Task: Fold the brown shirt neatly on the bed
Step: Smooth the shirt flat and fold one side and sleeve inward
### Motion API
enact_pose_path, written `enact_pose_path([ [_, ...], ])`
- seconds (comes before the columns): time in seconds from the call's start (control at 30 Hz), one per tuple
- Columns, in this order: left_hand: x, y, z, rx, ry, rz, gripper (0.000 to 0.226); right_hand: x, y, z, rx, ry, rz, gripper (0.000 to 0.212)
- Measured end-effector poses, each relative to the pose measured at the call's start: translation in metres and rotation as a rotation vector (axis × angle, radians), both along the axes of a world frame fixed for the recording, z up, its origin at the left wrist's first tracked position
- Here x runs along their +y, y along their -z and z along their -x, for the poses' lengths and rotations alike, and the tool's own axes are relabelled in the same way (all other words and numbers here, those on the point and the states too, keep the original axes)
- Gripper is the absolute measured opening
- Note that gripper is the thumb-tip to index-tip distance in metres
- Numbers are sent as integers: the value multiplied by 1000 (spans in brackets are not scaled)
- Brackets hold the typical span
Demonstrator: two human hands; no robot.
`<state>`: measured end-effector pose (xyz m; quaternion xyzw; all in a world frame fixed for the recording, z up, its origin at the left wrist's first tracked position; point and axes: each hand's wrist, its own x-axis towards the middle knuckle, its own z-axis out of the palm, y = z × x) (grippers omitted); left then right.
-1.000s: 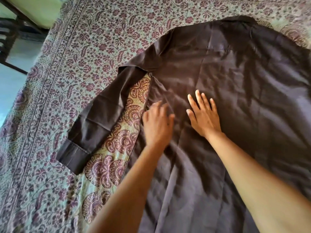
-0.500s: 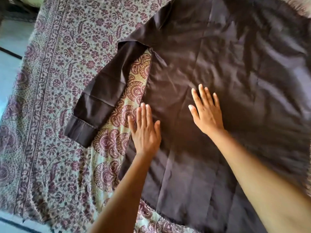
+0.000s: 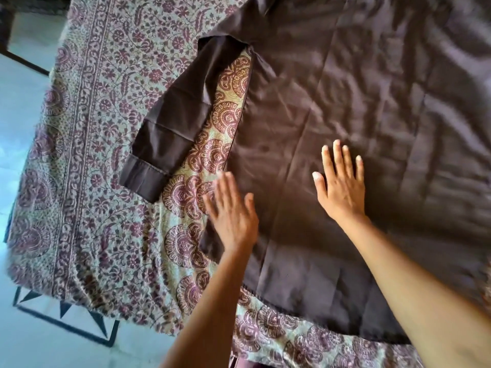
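- Shirt (image 3: 345,115), brown, is lying spread flat on the bed (image 3: 87,256), taking up the upper right and centre of the view; its far right part is running out of frame.
- Bed is wearing a patterned cover (image 3: 111,83), maroon florals on a pale ground, with round medallions beside the shirt's edge.
- Sleeve (image 3: 183,112) is angling down and left, away from the body, lying flat; a strip of cover is showing between the two.
- Cuff (image 3: 140,179) is resting on the cover, just left of the left hand and apart from it.
- Hem (image 3: 305,317) is curving across the near part of the bed.
- Left hand (image 3: 231,216) is lying palm down at the shirt's left side edge, fingers straight and close together, gripping nothing. It is motion-blurred, so exact fingertip contact cannot be told.
- Right hand (image 3: 340,187) is pressing flat on the middle of the shirt, fingers spread and thumb out, pinching nothing.
- The two hands are sitting apart, bare cloth between them.
- Floor (image 3: 24,134), pale tile, is showing at left, with black triangle edging at lower left.
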<state>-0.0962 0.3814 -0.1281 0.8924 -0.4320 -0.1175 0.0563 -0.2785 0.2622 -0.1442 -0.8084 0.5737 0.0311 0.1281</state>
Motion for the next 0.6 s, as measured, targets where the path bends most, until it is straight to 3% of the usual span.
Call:
enact_pose_path([
  [0.13,8,2,54,81,476,-39,61,26,0,4,7,-26,13,60],
  [0.4,95,0,-37,13,-62,-185,65,28,-2,6,-15,-24,-9,61],
  [0.47,84,-11,-27,45,-45,-139,65,28,-2,11,-8,-46,-16,61],
  [0.6,10,-21,30,82,218,-33,63,22,-5,33,-5,57,-33,63],
])
